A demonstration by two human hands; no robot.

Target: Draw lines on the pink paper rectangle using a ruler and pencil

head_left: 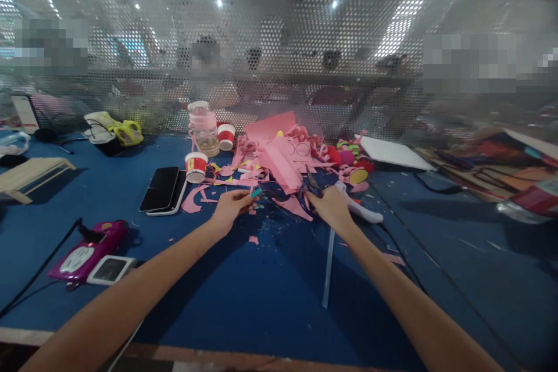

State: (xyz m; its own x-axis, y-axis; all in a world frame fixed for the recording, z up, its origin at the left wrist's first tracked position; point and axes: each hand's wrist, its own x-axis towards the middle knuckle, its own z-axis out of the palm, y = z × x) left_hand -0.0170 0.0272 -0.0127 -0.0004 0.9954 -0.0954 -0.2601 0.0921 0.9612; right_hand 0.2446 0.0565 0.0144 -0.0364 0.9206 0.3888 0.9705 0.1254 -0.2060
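My left hand (231,204) pinches a small teal piece (256,192) between thumb and fingers, just in front of a heap of pink paper scraps (279,160). To its right, my right hand (330,204) is closed on a pair of dark scissors (312,179) whose blades point up into the pink paper. Both hands hover low over the blue table (261,290). A white glue gun (361,209) lies right behind my right hand.
Two phones (162,189) lie left of the scraps, with red-and-white paper cups (196,166) and a pink-lidded jar (203,128). A magenta power strip (87,247) sits at front left. A clear strip (328,270) lies at centre. A perforated screen (279,40) backs the table.
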